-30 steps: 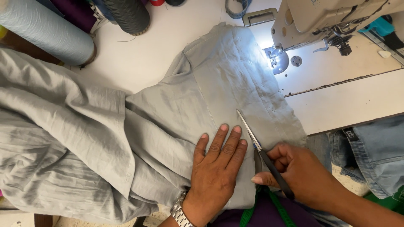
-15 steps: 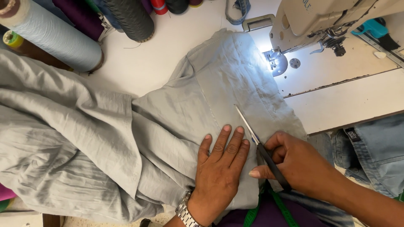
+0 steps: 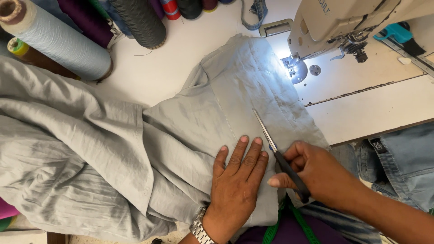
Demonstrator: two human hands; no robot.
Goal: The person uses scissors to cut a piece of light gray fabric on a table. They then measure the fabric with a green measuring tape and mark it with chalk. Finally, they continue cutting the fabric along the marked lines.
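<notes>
We see crumpled grey woven cloth [image 3: 135, 149] spread across the white sewing table [image 3: 370, 108]. Our left hand [image 3: 237, 180] presses it, fingers splayed flat; our right hand [image 3: 316, 174] grips black-handled steel scissors [image 3: 276, 151], blades resting on the cloth.

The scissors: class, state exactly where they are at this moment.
In the head view, the scissors are right of centre, held in the right hand, blades lying on the grey fabric beside the left hand, pointing toward the sewing machine.
</notes>
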